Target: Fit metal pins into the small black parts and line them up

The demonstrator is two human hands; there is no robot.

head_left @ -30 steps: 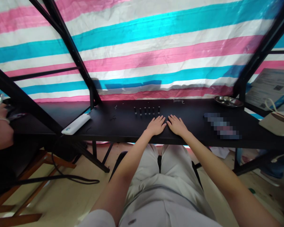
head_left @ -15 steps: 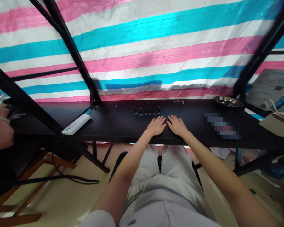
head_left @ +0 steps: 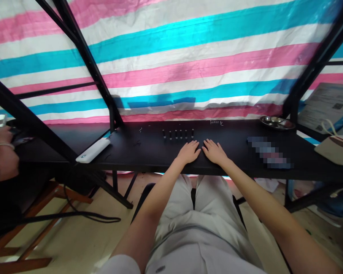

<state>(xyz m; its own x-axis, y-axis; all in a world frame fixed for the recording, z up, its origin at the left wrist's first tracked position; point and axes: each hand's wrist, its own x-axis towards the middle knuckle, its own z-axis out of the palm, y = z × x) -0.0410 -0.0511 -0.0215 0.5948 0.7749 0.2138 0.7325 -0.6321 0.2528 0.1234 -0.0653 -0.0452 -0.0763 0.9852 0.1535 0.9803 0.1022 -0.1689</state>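
Both my hands lie palm down near the front edge of a black table (head_left: 148, 156), a small gap between them. My left hand (head_left: 189, 151) is flat with its fingers stretched forward, holding nothing. My right hand (head_left: 214, 151) rests the same way, fingers slightly spread. Just beyond my left hand is a row of several small dark cylindrical pieces with light bands (head_left: 176, 134); their exact kind is too small to tell. Farther back lies a short line of tiny pale pieces (head_left: 216, 122).
A shiny metal dish (head_left: 277, 122) stands at the back right, near a blurred-out item (head_left: 270, 153). At the left lies a white power bank (head_left: 94, 150) with a cable. A beige bag (head_left: 335, 150) sits far right. Another person's hand (head_left: 2, 135) holds something at far left.
My two hands stay in place on the table. Only a very slight shift of the whole view shows.
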